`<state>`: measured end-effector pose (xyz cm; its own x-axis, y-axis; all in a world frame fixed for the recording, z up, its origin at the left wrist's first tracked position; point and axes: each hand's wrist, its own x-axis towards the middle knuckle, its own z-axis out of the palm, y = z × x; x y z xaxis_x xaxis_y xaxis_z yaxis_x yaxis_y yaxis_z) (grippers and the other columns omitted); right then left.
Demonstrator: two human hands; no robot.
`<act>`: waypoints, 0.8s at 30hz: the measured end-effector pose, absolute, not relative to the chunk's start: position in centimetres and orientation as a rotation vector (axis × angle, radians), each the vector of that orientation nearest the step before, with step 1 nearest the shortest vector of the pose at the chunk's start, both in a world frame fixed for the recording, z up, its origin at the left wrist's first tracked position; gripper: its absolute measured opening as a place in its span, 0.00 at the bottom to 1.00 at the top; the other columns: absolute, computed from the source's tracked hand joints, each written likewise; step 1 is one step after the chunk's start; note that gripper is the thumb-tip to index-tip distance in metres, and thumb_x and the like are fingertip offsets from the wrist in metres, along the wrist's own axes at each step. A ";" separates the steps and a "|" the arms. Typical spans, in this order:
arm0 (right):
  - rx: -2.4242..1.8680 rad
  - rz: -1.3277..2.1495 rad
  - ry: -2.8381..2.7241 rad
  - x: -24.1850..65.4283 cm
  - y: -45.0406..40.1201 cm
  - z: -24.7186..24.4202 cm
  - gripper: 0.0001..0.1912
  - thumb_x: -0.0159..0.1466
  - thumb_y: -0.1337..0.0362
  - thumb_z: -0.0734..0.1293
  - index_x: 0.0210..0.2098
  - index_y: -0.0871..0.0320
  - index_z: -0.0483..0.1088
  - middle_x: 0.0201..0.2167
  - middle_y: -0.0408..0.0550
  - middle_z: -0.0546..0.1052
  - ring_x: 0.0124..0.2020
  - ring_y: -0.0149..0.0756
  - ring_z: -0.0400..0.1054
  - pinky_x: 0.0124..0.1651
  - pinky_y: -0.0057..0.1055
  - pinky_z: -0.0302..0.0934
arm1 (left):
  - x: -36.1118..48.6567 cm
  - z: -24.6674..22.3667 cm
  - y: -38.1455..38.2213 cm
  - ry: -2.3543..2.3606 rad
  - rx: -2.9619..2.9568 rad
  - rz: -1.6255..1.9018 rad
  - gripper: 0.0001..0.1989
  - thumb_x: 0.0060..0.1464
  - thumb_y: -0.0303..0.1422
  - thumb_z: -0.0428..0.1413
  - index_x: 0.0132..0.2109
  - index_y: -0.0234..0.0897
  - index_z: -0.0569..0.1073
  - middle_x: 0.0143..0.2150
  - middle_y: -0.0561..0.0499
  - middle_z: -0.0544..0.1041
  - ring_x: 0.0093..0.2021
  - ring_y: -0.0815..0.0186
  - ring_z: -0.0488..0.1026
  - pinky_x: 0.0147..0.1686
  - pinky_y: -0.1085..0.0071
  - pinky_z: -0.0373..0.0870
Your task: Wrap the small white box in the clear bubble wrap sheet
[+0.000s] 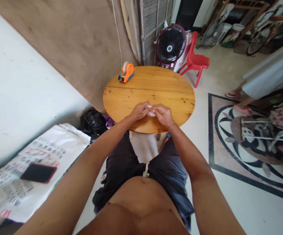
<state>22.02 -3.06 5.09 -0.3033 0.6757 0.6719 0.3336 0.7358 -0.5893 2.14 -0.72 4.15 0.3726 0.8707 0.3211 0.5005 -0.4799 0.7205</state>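
Observation:
Between my two hands, near the front edge of the round wooden table, is a small whitish, partly see-through thing; its kind cannot be made out. My left hand has its fingers closed on the left side of it. From the right, my right hand pinches it with thumb and fingers. Fingers cover part of it. Toward the far left of the tabletop stands an orange and blue tape dispenser with a roll on it, apart from both hands.
Behind the table are a black-faced fan and a red plastic chair. A phone lies on a white printed sack at left, beside a black plastic bag. A person's sandaled feet show at right.

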 end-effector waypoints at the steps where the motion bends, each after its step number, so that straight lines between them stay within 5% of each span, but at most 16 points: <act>1: -0.771 0.386 -1.938 22.0 -3.2 4.9 0.12 0.71 0.57 0.65 0.39 0.53 0.79 0.40 0.48 0.84 0.45 0.38 0.79 0.52 0.37 0.72 | 2.1 3.8 -0.7 1.196 2.153 0.973 0.17 0.61 0.42 0.53 0.46 0.35 0.78 0.43 0.45 0.80 0.44 0.60 0.76 0.50 0.64 0.73; 7: -0.803 0.227 -2.033 21.9 -3.3 3.8 0.14 0.72 0.59 0.62 0.38 0.53 0.79 0.44 0.51 0.84 0.50 0.40 0.78 0.57 0.40 0.72 | 1.5 1.5 -0.5 0.978 2.264 1.148 0.23 0.66 0.44 0.50 0.60 0.34 0.72 0.59 0.37 0.76 0.61 0.56 0.72 0.63 0.55 0.68; 12: -0.792 0.153 -2.141 22.5 -3.0 3.0 0.15 0.72 0.60 0.60 0.42 0.55 0.79 0.49 0.54 0.83 0.55 0.41 0.76 0.61 0.43 0.70 | 0.8 0.8 -0.2 0.800 2.351 1.072 0.32 0.60 0.49 0.59 0.65 0.36 0.69 0.60 0.36 0.74 0.61 0.52 0.71 0.64 0.49 0.67; 24: -0.813 -0.038 -2.334 23.7 -4.1 2.1 0.20 0.73 0.64 0.59 0.59 0.57 0.75 0.63 0.56 0.75 0.71 0.49 0.60 0.70 0.53 0.62 | 0.5 1.2 -0.6 0.900 2.156 1.021 0.31 0.61 0.49 0.59 0.64 0.34 0.70 0.57 0.39 0.75 0.55 0.57 0.74 0.58 0.58 0.72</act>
<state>23.72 -4.09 2.07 -0.5909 0.5443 0.5955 0.5635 0.8066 -0.1782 0.51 -0.58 1.23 0.4786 0.7696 0.4228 0.3228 -0.6020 0.7304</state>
